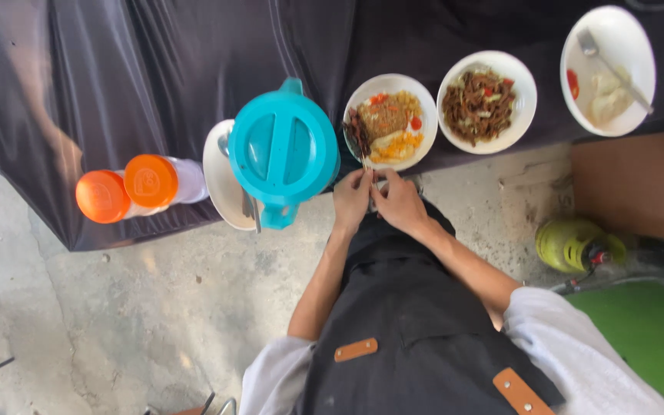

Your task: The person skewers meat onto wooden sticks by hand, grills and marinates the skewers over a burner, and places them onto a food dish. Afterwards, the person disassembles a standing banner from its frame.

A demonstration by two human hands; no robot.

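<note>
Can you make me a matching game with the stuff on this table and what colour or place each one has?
Things:
1. jug lid
2. two bottle caps
3. plate with a fork
4. plate nearest the hands

Descriptions:
A. far right on the table
B. orange
C. teal
D. mixed food, beside the jug

Pairs: 1-C, 2-B, 3-A, 4-D

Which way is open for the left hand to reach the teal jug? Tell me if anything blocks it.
Probably yes, straight across: the left hand is at the table edge right beside the teal jug, with nothing between them. It seems busy, though, pinching something small together with the right hand.
</note>
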